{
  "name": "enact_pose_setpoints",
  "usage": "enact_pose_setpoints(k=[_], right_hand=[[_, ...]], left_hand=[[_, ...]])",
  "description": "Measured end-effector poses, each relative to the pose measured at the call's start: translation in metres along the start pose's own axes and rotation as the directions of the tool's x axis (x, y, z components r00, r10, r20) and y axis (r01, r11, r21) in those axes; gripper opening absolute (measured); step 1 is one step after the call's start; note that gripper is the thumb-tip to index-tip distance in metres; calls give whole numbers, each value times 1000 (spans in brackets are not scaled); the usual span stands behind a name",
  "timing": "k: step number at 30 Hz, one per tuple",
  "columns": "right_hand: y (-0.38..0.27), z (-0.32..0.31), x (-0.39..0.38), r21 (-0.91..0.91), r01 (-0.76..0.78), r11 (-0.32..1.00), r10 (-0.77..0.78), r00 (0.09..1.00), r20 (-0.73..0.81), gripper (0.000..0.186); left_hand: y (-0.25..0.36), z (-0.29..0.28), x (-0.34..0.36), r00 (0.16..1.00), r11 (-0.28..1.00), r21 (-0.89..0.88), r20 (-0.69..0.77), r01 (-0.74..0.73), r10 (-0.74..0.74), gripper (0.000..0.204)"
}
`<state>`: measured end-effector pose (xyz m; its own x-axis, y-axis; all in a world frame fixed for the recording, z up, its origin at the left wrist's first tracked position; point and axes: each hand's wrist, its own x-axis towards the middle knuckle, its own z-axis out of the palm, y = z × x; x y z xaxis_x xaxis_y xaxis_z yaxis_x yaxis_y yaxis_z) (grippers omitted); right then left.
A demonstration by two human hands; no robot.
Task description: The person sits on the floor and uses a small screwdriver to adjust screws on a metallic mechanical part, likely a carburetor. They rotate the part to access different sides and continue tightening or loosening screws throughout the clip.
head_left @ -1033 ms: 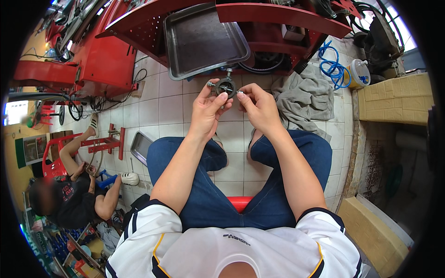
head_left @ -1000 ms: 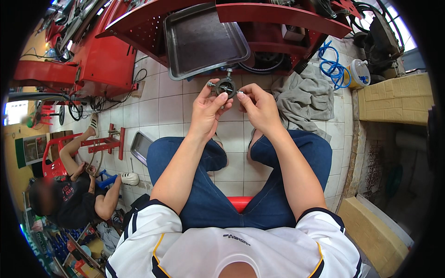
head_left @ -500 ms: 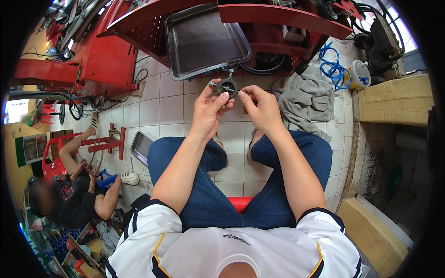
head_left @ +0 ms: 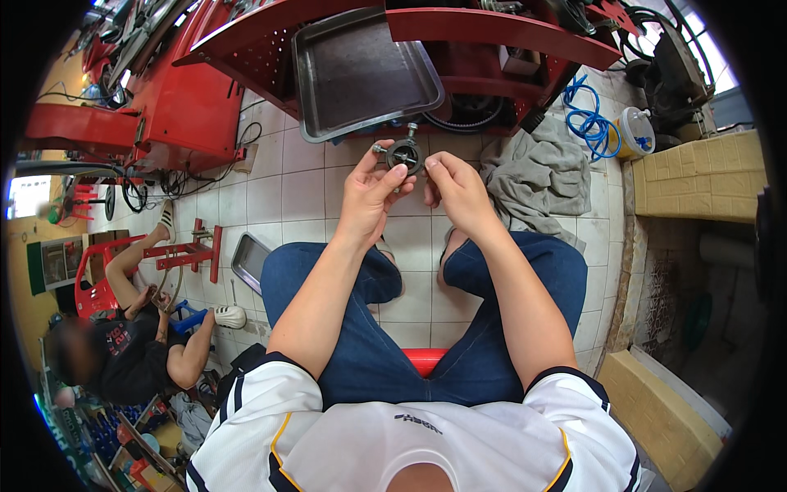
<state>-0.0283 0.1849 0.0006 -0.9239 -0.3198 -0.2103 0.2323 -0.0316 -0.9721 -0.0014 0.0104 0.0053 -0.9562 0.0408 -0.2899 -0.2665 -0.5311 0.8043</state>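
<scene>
The left hand (head_left: pixel 369 190) grasps a dark grey, round metal ring (head_left: pixel 416 154), its thumb across the lower edge and its other fingers curled around the left side and behind. Just off the ring's right edge, the right hand (head_left: pixel 461 193) bends thumb and forefinger close together; from where I stand I cannot tell whether they pinch something small or only graze the rim. One silver hex-headed bolt (head_left: pixel 411 129) stands out of the ring's top, another silver bolt (head_left: pixel 378 148) juts out at its left beside the left forefinger, and a bright metal shank shows across the opening. The ring is up in front of the knees, over the white tiled floor (head_left: pixel 407 305) and just short of the large dark rectangular metal tray (head_left: pixel 361 78). For fingerwork at that edge, I would say the left grip does best firm on the plain rim, clear of both bolts, with the opening tilted toward the eyes. The right fingertips should take any screw squarely by its head and roll it along its own axis in short turns, without forcing. Forearms braced on the thighs in blue jeans (head_left: pixel 316 279) would steady both hands. A small part dropped here could skip over the tiles toward the crumpled grey cloth (head_left: pixel 537 176), so working above the tray seems safer.
</scene>
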Motion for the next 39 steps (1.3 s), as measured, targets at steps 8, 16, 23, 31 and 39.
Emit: enact_pose_setpoints(k=[8,16,23,31,39], right_hand=[[-2,-4,2,98,-3,995,6,999,-31,23],[6,-4,3,80,-53,995,51,998,27,23],[-6,0,-2,-6,20,1000,-20,1000,-20,21],[0,-1,1,32,-42,999,41,999,27,25],[2,2,1,140,21,990,-13,998,-61,25]], left_hand=[[-1,1,1,999,999,-36,-19,-29,28,46],[-1,-1,0,1000,1000,-16,15,5,-5,44],[-2,-2,1,1000,1000,-20,15,-2,3,44],[0,-1,1,1000,1000,-25,9,-19,19,44],[0,0,1,1000,1000,-3,18,0,0,44]])
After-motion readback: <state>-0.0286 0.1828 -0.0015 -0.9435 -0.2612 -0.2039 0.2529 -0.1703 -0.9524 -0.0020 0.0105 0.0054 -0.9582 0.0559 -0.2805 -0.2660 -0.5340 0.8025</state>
